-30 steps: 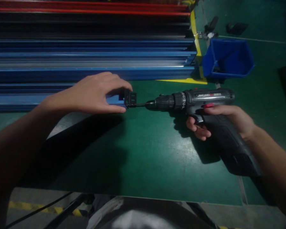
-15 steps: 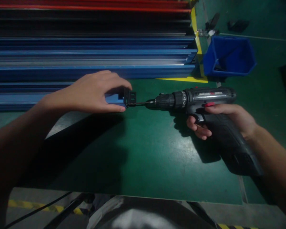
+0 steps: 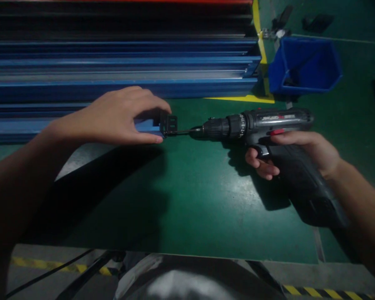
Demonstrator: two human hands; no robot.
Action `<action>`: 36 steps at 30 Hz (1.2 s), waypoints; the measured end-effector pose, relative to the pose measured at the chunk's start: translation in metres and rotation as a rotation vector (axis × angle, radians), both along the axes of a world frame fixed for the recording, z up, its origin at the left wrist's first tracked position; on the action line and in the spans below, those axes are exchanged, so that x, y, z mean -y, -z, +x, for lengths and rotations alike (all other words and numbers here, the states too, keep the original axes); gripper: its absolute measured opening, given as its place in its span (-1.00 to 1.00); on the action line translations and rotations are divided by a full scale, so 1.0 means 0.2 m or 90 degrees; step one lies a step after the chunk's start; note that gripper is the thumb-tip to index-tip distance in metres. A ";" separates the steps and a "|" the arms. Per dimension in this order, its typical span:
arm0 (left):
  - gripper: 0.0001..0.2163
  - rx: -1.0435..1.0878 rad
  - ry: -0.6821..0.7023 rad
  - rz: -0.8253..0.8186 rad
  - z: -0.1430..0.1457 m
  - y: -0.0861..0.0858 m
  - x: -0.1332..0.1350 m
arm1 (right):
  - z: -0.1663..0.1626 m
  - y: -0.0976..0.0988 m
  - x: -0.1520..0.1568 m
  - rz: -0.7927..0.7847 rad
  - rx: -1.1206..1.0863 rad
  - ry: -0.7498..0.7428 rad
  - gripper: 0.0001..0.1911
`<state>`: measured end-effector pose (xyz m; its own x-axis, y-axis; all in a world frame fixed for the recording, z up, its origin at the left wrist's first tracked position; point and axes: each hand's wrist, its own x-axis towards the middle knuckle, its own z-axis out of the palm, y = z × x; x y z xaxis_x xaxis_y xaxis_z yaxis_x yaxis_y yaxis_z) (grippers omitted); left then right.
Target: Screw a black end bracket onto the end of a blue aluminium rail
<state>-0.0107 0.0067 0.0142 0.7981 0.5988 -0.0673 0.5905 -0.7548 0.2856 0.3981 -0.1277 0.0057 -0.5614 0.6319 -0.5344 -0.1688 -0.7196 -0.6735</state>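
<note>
With your left hand [image 3: 121,116] pinching the blue rail [image 3: 146,126] at the black bracket [image 3: 172,123], hold the cordless drill [image 3: 278,118], gripped in your right hand [image 3: 318,152], square to that bracket.

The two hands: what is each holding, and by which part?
Right hand: the power drill, by its handle. Left hand: the blue rail, around its end, at the black bracket.
</note>
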 end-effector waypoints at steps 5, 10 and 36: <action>-0.33 -0.037 0.014 0.025 0.01 -0.02 0.01 | -0.01 -0.01 0.00 -0.014 -0.045 0.019 -0.66; -0.33 -0.036 0.023 0.036 0.00 -0.01 0.01 | -0.01 -0.02 0.00 -0.013 -0.041 0.023 -0.66; -0.40 0.024 0.048 0.038 0.00 0.01 -0.01 | 0.01 0.01 0.01 -0.035 -0.095 0.039 -0.64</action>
